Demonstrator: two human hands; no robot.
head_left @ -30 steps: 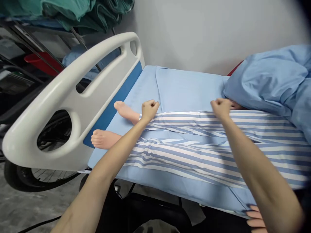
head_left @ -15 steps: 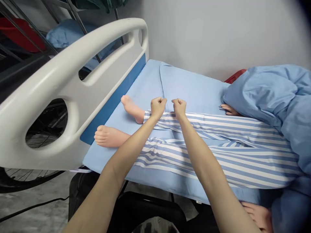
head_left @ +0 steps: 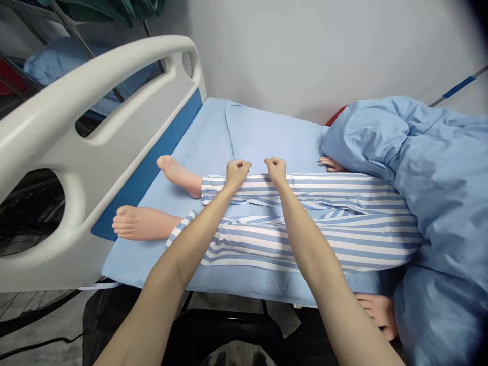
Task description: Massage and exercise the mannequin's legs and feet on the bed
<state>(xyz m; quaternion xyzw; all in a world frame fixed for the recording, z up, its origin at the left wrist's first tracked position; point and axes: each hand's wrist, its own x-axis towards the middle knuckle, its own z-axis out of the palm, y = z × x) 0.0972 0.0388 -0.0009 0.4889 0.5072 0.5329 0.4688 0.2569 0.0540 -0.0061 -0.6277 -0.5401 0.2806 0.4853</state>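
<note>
Both my hands are closed into fists over the far leg of a manikin-like figure lying on a bed. My left hand (head_left: pixel 237 173) is nearer the trouser cuff, and my right hand (head_left: pixel 276 170) is a short way to its right. No object shows in either fist. Beneath them are blue-and-white striped trousers (head_left: pixel 354 190), lying flat along both legs. Two bare feet, a far foot (head_left: pixel 177 174) and a near foot (head_left: pixel 143 223), point toward the footboard. Whether the fists touch the trouser cloth I cannot tell.
At left rises the white footboard (head_left: pixel 125 76) with a blue panel. A light blue sheet (head_left: pixel 267 127) covers the mattress. The bunched blue quilt (head_left: pixel 446 168) lies at right, with the figure's hands (head_left: pixel 377 310) showing at its edge. A grey wall (head_left: pixel 290 56) stands behind.
The view has shifted right, so the bed appears further left and more quilt shows. My fists stay closed, slightly further apart, and sit further from the cuff along the far leg.
</note>
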